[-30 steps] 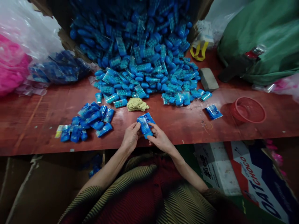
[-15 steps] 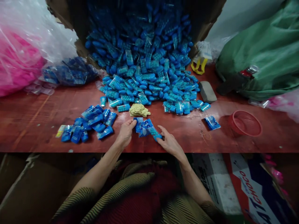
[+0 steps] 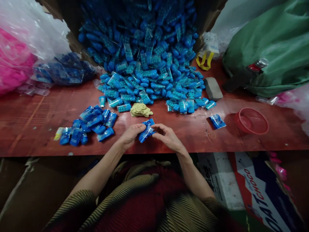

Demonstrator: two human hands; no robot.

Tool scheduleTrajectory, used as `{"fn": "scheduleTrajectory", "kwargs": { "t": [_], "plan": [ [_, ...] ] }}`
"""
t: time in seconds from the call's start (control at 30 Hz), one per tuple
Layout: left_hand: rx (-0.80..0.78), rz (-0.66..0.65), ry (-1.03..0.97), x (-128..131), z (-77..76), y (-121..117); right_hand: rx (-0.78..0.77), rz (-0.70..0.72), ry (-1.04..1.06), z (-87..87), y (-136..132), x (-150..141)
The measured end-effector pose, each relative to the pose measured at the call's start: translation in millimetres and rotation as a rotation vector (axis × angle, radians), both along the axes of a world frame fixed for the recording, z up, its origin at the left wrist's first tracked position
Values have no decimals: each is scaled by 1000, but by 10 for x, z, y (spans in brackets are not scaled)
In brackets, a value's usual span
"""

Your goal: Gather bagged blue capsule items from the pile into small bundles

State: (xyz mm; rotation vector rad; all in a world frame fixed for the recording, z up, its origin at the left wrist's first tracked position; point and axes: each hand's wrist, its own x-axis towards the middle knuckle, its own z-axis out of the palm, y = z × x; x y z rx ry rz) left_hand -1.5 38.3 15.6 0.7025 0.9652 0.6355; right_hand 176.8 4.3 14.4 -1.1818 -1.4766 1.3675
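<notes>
Blue packet (image 3: 145, 132) is sitting between the two hands, tilting just above the front edge of the red table (image 3: 188, 138), and the left hand (image 3: 131, 133) is pinching its left side, thumb lying on top! Over on the other side, the right hand (image 3: 168, 137) is bringing thumb and fingertips around the packet's right edge; how firmly they are pressing, I cannot tell.

Moving outward, a crumpled yellowish lump (image 3: 141, 110) is resting just beyond the packet. Off to the left, a cluster of wrapped blue packets (image 3: 90, 120) is piling up, with a small yellow-and-white piece (image 3: 58, 133) showing at its near left end. Out to the right, a lone blue packet (image 3: 217, 121) is lying flat, and a red mesh basket (image 3: 262, 130) is standing just beside it.

Farther back, a huge heap of clear-and-blue containers (image 3: 149, 74) is spilling from a dark cardboard box (image 3: 213, 14) onto the tabletop! A grey block (image 3: 213, 89) is leaning close to the heap's right side, a green sack (image 3: 263, 42) is bulging beyond, and at far left a clear bag of pink pieces (image 3: 14, 61) is slumping.
</notes>
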Motion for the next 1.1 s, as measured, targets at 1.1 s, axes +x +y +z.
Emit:
{"fn": "scheduleTrajectory", "kwargs": {
  "t": [1.1],
  "plan": [
    [357,85,296,91,-62,-259,-139,-293,136,-32,-165,-71]
  ]
}}
